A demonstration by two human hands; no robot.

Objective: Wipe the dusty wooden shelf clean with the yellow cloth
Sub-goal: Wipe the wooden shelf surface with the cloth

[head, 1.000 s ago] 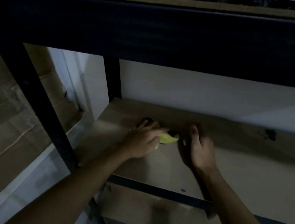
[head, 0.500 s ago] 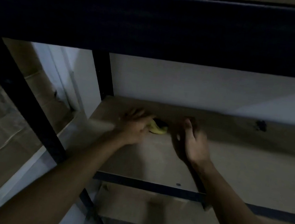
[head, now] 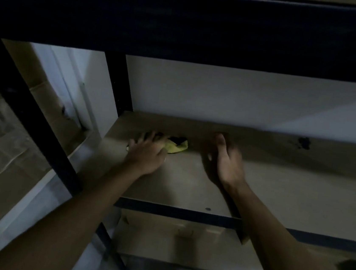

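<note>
Left hand (head: 148, 151) presses the yellow cloth (head: 176, 147) onto the wooden shelf (head: 277, 190); right hand (head: 227, 162) hovers released. Dim light, but most of it probably remains unwiped.

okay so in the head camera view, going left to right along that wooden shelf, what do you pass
Black front post → left hand → yellow cloth → right hand → dark smudge near the back edge of the wooden shelf.

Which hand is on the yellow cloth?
The left hand, pressing the cloth onto the shelf. The right hand is apart from it, empty.
</note>
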